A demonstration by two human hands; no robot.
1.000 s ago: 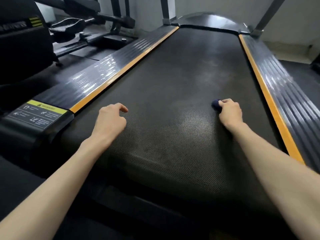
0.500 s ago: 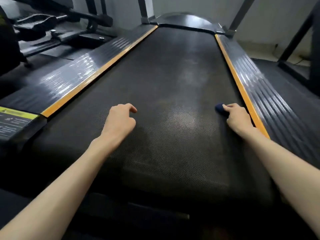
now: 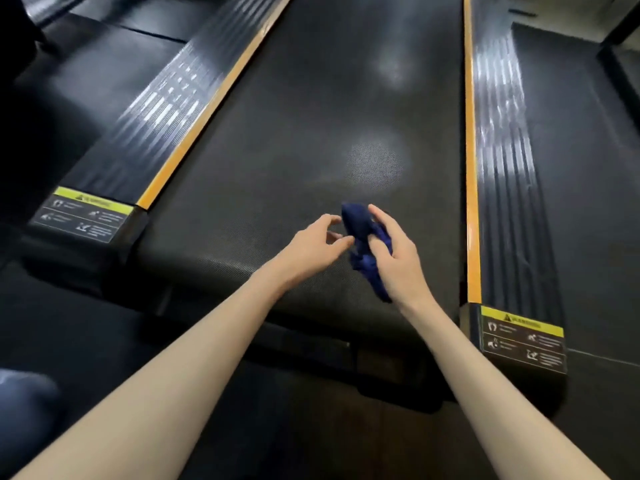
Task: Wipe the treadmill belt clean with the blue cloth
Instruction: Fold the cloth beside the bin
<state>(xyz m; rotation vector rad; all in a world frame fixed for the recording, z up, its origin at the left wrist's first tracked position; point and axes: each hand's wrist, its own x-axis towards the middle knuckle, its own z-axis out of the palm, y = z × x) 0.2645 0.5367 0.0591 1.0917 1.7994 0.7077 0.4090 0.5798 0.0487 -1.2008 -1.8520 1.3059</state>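
Now the right hand point(image 3: 394, 258) grasps the blue cloth point(image 3: 362, 233) above the belt point(image 3: 277, 150), left hand point(image 3: 311, 247) released beside it.

Two printed safety labels are the only lettering in view, one on the rear end cap of each black ribbed side rail flanking the black textured treadmill belt point(image 3: 294, 133). The left rectangular warning label point(image 3: 85, 214) has a yellow-green header strip with a black triangle sign and a short word in capitals, blurred but apparently WARNING. Below it, on a dark panel, sit four white pictograms, each beside lines of white print too small to read. The right rectangular warning label point(image 3: 523, 341) has the same layout: yellow header, triangle sign, blurred capital word, four pictograms and illegible fine print. No brand name or number can be made out
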